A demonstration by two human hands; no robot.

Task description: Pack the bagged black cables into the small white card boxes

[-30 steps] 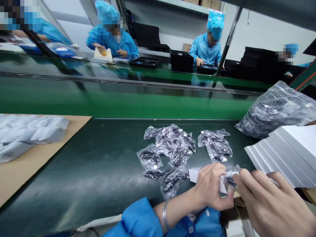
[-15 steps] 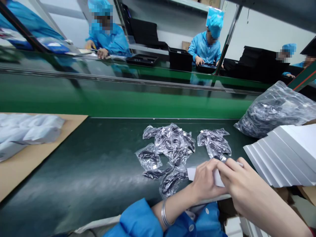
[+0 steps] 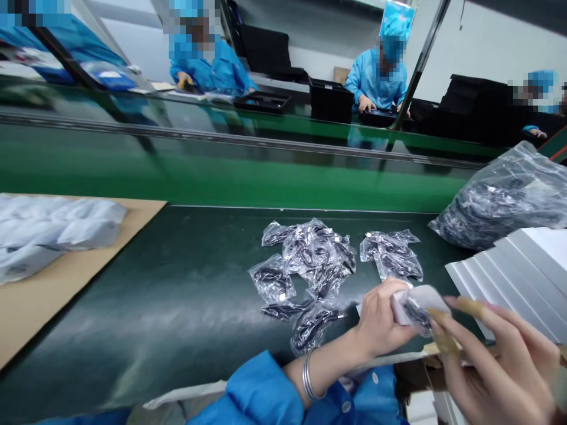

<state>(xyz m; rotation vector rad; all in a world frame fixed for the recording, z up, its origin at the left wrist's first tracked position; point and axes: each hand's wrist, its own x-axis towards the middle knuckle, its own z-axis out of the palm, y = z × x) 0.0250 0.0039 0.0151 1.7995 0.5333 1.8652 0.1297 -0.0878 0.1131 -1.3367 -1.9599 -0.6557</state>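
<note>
My left hand [image 3: 383, 316] wraps round a small white box [image 3: 401, 308], whose end faces right with a flap [image 3: 427, 295] raised. A bagged black cable [image 3: 419, 313] shows at that end, partly inside the box. Just to the right is my right hand [image 3: 496, 348], slightly blurred, fingers stretched out and apart, with yellowish covers on some fingertips. Those fingertips are close to the flap and the cable bag; whether they touch is unclear. Left of my hands lies a pile of bagged black cables [image 3: 316, 254], with a smaller group of bagged cables [image 3: 392, 254] beyond the box.
Stacked white boxes [image 3: 509, 283] stand at the right, before a large clear bag of cables [image 3: 500, 195]. White wrapped items [image 3: 62, 224] lie on a cardboard sheet [image 3: 101, 254] at the left. Past the green barrier [image 3: 221, 180], people in blue work at a bench.
My right hand has moved down and right, off the box, and its fingers have spread. The box end with its flap and bagged cable now shows. The view has shifted slightly.
</note>
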